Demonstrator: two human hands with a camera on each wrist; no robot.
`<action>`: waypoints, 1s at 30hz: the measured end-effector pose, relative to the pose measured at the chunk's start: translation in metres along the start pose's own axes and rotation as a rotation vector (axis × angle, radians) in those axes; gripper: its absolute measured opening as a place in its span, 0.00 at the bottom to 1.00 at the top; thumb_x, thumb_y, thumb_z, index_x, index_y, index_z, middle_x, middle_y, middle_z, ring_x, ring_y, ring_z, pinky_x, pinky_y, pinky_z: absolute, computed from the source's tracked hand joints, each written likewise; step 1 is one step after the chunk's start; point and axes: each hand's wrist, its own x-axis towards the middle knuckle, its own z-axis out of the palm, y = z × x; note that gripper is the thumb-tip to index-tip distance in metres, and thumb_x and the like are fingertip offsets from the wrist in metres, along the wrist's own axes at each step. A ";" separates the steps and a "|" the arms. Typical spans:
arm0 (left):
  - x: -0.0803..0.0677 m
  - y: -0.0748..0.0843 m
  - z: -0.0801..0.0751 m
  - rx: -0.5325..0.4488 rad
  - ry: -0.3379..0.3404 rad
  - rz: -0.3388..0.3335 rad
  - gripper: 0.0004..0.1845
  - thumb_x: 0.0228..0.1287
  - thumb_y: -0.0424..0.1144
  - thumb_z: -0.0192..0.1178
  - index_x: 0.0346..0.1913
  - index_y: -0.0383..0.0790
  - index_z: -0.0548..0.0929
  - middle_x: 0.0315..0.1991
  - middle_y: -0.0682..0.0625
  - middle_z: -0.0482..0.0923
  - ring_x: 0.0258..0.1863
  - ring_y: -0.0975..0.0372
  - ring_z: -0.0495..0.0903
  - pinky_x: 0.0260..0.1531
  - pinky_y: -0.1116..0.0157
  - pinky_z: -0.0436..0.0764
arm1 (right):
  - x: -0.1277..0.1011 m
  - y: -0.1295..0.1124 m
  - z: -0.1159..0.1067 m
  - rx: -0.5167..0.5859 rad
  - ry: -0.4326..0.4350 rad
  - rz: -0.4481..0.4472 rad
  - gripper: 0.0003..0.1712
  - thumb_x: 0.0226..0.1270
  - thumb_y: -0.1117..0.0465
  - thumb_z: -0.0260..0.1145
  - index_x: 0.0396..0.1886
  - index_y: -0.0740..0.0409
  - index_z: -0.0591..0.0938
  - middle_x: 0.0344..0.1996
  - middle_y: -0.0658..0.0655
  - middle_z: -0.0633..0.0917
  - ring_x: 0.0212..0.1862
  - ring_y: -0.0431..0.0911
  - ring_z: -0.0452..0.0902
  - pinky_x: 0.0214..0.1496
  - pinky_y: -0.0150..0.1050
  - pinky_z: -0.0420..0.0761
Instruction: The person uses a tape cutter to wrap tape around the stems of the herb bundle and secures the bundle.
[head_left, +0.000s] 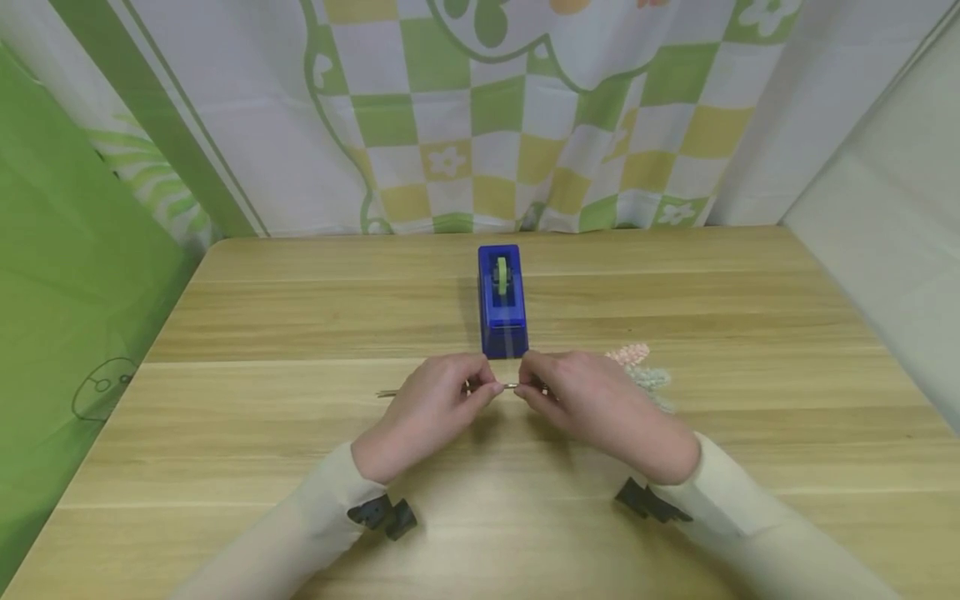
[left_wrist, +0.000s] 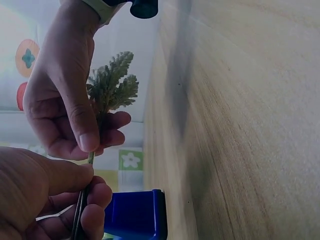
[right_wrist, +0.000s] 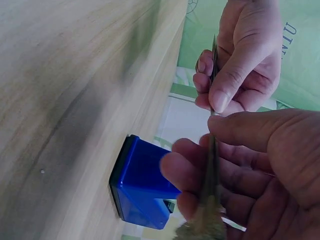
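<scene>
I see both hands pinching one thin flower stem (head_left: 510, 386): left hand (head_left: 431, 408), right hand (head_left: 592, 404), held level just before the blue tape dispenser (head_left: 502, 302) (tape within reach).

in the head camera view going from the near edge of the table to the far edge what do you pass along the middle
The two hands, left hand and right hand, pinching a thin stem → blue tape dispenser → bare wooden table → checked curtain.
</scene>
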 end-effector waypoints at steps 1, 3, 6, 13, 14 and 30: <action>0.000 0.000 0.000 0.003 0.000 0.001 0.06 0.73 0.40 0.66 0.36 0.43 0.87 0.28 0.55 0.83 0.23 0.67 0.73 0.25 0.71 0.73 | 0.000 0.000 0.000 -0.007 0.000 -0.004 0.07 0.75 0.58 0.67 0.34 0.52 0.84 0.20 0.43 0.78 0.21 0.34 0.67 0.24 0.28 0.71; 0.000 0.000 0.000 0.010 0.004 0.004 0.06 0.73 0.39 0.66 0.35 0.44 0.86 0.29 0.55 0.83 0.24 0.67 0.73 0.25 0.71 0.74 | 0.000 0.000 0.000 -0.020 0.007 -0.013 0.07 0.76 0.58 0.67 0.35 0.52 0.86 0.21 0.43 0.80 0.21 0.34 0.67 0.25 0.29 0.73; 0.000 -0.001 0.001 0.008 0.003 0.006 0.06 0.72 0.39 0.66 0.35 0.45 0.85 0.31 0.55 0.84 0.26 0.67 0.74 0.26 0.71 0.75 | 0.000 0.001 0.001 -0.029 0.033 -0.036 0.06 0.75 0.59 0.68 0.37 0.53 0.88 0.23 0.44 0.84 0.22 0.33 0.69 0.28 0.30 0.76; 0.001 -0.003 0.002 -0.014 0.005 0.031 0.09 0.77 0.39 0.61 0.42 0.39 0.89 0.33 0.53 0.85 0.28 0.66 0.75 0.31 0.70 0.77 | -0.001 0.002 0.003 -0.027 0.087 -0.066 0.03 0.72 0.60 0.71 0.37 0.52 0.88 0.27 0.45 0.87 0.24 0.32 0.71 0.29 0.29 0.77; 0.001 -0.003 0.002 -0.016 0.006 0.033 0.10 0.77 0.39 0.61 0.43 0.39 0.90 0.33 0.52 0.85 0.28 0.66 0.75 0.31 0.70 0.77 | -0.001 0.002 0.003 -0.026 0.090 -0.067 0.02 0.72 0.61 0.71 0.37 0.52 0.88 0.27 0.45 0.87 0.24 0.32 0.71 0.29 0.29 0.78; 0.003 -0.003 0.002 -0.053 0.026 0.019 0.07 0.74 0.39 0.64 0.40 0.40 0.89 0.31 0.54 0.82 0.27 0.65 0.73 0.29 0.71 0.74 | 0.003 0.002 0.001 0.004 0.059 -0.013 0.05 0.73 0.58 0.70 0.40 0.53 0.89 0.29 0.47 0.88 0.26 0.33 0.74 0.31 0.30 0.79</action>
